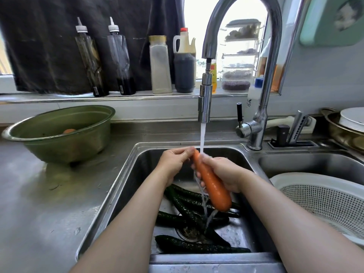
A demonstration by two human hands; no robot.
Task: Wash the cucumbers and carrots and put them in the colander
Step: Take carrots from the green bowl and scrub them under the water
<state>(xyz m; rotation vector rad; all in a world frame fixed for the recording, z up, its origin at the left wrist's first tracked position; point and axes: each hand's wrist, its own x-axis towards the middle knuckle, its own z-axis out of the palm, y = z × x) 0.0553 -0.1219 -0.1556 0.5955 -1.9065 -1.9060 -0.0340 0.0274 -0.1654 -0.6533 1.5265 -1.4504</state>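
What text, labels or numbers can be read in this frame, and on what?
"ne": letters on the white bottle behind the faucet; the rest is not visible.
Small labels on the left squeeze bottle and the right squeeze bottle: too small to read.
Red label on the yellow bottle: blurred.

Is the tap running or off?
Running: a white stream of water falls from the faucet onto the carrot.

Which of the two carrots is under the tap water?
The carrot that the left hand and right hand hold over the sink; the other carrot lies in the green bowl.
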